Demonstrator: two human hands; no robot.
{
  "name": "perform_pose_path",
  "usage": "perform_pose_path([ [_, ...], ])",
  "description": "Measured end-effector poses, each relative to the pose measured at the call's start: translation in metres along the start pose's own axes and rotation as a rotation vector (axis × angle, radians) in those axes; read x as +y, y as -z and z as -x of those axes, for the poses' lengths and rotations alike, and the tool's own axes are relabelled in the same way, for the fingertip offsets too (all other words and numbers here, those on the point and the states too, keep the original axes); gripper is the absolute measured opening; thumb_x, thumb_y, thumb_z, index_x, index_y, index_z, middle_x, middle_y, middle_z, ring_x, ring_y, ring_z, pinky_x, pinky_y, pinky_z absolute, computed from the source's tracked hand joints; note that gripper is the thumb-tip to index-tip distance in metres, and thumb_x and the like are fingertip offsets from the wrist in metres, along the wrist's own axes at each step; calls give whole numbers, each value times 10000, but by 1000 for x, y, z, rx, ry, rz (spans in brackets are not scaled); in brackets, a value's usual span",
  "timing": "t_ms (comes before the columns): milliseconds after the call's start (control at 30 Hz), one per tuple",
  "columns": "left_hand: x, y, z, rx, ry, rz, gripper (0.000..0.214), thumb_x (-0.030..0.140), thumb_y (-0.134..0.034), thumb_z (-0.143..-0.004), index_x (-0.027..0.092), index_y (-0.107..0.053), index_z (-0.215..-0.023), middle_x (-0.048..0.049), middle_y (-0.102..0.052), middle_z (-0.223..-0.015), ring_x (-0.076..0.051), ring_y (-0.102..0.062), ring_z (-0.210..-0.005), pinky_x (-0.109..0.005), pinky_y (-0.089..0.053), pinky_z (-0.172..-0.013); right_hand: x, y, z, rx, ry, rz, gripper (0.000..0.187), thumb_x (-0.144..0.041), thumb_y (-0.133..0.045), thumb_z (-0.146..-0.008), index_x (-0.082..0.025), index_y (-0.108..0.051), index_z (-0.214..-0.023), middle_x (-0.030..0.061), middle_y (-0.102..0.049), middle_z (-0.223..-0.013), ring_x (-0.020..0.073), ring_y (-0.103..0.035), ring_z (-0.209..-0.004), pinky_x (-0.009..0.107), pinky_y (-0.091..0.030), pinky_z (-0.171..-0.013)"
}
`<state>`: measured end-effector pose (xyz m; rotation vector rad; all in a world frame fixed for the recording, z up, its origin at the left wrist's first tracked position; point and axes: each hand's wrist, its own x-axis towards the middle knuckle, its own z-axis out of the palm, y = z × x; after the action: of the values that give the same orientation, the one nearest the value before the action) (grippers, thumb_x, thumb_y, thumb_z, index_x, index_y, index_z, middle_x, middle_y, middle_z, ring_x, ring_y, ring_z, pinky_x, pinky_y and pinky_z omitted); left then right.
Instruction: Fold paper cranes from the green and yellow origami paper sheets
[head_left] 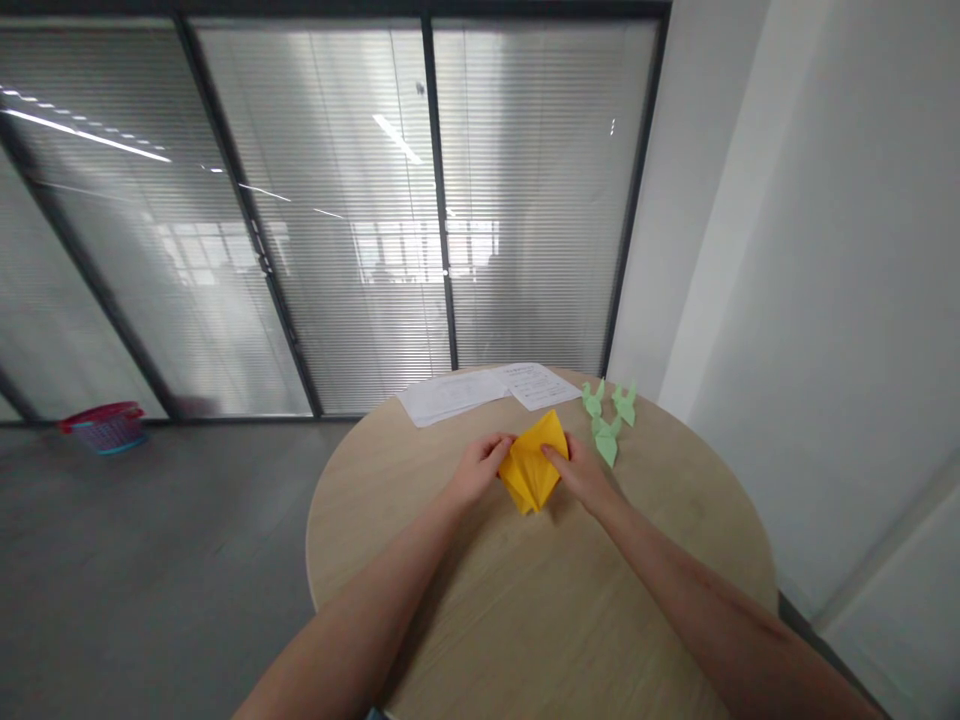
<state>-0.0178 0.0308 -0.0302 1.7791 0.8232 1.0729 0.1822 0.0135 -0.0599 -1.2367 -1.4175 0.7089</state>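
Observation:
A partly folded sheet of yellow origami paper (pixel 534 465) is held up over the round table, its creases spreading from the lower point. My left hand (pixel 484 466) pinches its left edge between thumb and fingers. On the opposite edge, my right hand (pixel 581 472) grips the paper with the thumb on the near face and the other fingers behind. Just beyond my right hand sit three folded light green paper figures, the nearest green figure (pixel 606 440) close to my fingers.
White printed sheets (pixel 457 393) lie at the far edge of the round wooden table (pixel 480 630). A glass partition with blinds (pixel 367 330) stands behind it, and a white wall (pixel 840 300) rises on the right. A red and blue basket (pixel 111 430) rests on the floor at far left.

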Motion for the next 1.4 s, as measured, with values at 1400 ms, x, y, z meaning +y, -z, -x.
perform_pose_path([
  [1400, -16, 1, -6, -60, 199, 34, 413, 473, -696, -714, 117, -661, -920, -80, -685, -785, -178, -604, -654, -259, -414, -566, -14, -3, 11, -186, 57, -89, 392, -551, -501, -848, -219, -592, -1034, 57, -669, -974, 207, -631, -856, 294, -502, -698],
])
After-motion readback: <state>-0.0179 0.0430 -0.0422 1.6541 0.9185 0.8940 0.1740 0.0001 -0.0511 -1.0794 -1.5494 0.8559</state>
